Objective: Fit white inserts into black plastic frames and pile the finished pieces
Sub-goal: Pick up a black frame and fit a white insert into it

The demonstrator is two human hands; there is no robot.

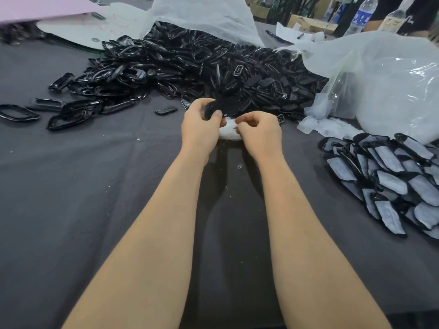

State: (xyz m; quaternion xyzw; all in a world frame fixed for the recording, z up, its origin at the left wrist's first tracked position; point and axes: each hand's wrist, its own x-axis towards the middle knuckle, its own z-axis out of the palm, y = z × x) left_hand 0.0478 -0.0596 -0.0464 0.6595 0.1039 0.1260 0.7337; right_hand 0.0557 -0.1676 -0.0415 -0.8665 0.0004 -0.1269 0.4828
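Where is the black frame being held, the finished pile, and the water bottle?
black frame (225,106): head view, its dark body.
finished pile (392,182): head view, a white insert mid-pile.
water bottle (362,17): head view, its blue label.

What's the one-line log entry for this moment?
left hand grips black frame | right hand pinches white insert | finished pile at right

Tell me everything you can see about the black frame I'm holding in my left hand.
The black frame looks like glossy hard plastic with a rounded near end. The left hand grips that end, thumb across it and fingers curled round, holding it above the dark table cloth. Its far part blends into the black pile behind, so its full outline is unclear. The right hand is close beside it; contact cannot be judged.
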